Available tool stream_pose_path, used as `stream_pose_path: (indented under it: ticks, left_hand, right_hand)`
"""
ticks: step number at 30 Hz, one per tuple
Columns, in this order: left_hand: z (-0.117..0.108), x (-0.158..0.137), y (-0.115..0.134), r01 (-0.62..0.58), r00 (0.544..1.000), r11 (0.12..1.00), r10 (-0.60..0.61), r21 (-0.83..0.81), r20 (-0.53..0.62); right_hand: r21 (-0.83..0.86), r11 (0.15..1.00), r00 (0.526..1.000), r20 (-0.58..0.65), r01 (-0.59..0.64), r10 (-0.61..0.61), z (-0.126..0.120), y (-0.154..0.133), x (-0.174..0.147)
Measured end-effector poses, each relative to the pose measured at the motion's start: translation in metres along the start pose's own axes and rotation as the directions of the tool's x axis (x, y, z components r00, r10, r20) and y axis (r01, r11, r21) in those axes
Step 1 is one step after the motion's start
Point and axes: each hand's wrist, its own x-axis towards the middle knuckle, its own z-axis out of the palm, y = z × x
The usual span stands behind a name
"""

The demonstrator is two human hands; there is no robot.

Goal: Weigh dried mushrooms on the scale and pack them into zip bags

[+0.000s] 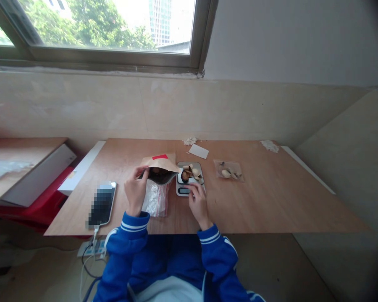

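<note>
My left hand (135, 188) pinches the edge of a brown kraft paper bag (149, 161) with a red label. The bag is tilted with its mouth open toward me, showing a dark inside; its contents are hard to make out. To its right sits a small digital kitchen scale (179, 179) holding several dried mushrooms (195, 173), pale and dark brown. My right hand (198, 201) is at the scale's front edge beside its display, fingers stretched toward the mushrooms with nothing visible in them. Clear zip bags (157, 199) with red seams lie partly under the paper bag.
A clear bag with mushrooms (229, 171) lies right of the scale. A white card (198, 151) and crumpled white scraps (190, 141) are at the back. At the left, a phone (102, 205) is plugged into a cable near the table's front edge. A wall stands behind.
</note>
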Motion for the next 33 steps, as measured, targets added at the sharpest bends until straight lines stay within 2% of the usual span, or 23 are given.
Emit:
stream_pose_path:
  ticks: [3, 7, 10, 17, 22, 25, 28, 31, 33]
  left_hand:
    - [0.000, -0.001, 0.001, -0.008, 1.000, 1.000, 0.008, 0.001, 0.005]
    - [0.001, -0.001, 0.002, -0.003, 1.000, 1.000, 0.003, 0.010, 0.003]
    - [0.002, -0.002, 0.003, 0.008, 1.000, 1.000, -0.008, 0.020, 0.006]
    - [0.001, -0.009, 0.004, 0.018, 0.999, 1.000, -0.019, 0.014, 0.047]
    - [-0.001, -0.019, 0.000, 0.037, 0.995, 0.999, -0.038, 0.007, 0.089]
    - [-0.001, -0.023, 0.000, 0.034, 0.992, 0.999, -0.032, -0.013, 0.121]
    - [-0.001, -0.024, 0.000, 0.021, 0.989, 1.000, -0.021, 0.006, 0.146]
    - [-0.002, -0.026, -0.001, 0.006, 0.983, 0.998, -0.017, 0.058, 0.185]
    - [-0.003, -0.027, -0.003, -0.009, 0.977, 0.996, -0.009, 0.084, 0.211]
  right_hand:
    - [0.024, 0.995, 0.990, -0.105, -0.095, 0.097, -0.012, 0.001, -0.029]
    - [0.021, 0.966, 0.925, -0.282, -0.258, 0.253, -0.023, 0.016, -0.058]
    - [0.025, 0.953, 0.907, -0.302, -0.301, 0.295, -0.027, 0.022, -0.065]
    - [0.039, 0.963, 0.951, -0.156, -0.265, 0.268, -0.023, 0.009, -0.063]
    - [0.120, 0.976, 0.983, -0.019, -0.179, 0.182, -0.019, -0.030, -0.059]
    - [0.211, 0.974, 0.994, 0.092, -0.084, 0.066, -0.018, -0.064, -0.043]
    - [0.264, 0.964, 0.983, 0.179, -0.007, -0.042, -0.014, -0.090, -0.018]
    - [0.250, 0.968, 0.971, 0.224, 0.031, -0.089, -0.006, -0.101, 0.005]
    - [0.210, 0.978, 0.966, 0.250, 0.015, -0.069, 0.002, -0.101, 0.016]
